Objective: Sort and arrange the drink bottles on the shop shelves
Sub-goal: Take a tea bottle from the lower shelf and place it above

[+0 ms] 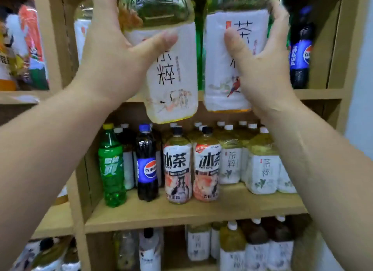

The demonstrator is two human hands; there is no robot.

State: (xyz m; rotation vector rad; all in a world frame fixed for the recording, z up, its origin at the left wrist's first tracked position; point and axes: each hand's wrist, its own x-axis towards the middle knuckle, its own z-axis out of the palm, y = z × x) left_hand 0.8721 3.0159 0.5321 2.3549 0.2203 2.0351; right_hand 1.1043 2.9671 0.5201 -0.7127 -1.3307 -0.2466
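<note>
Left hand [109, 54] is wrapped round left bottle [171, 73], right hand [262, 66] round right bottle [222, 85]; both are held in front of shelf board [319, 94]. Slipping could be caused by 1-handed grips; Pepsi [300, 54] on it could be toppled.

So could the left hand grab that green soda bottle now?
Probably not: the left hand grips a tea bottle. The green soda bottle itself stands unblocked at the shelf front.
</note>
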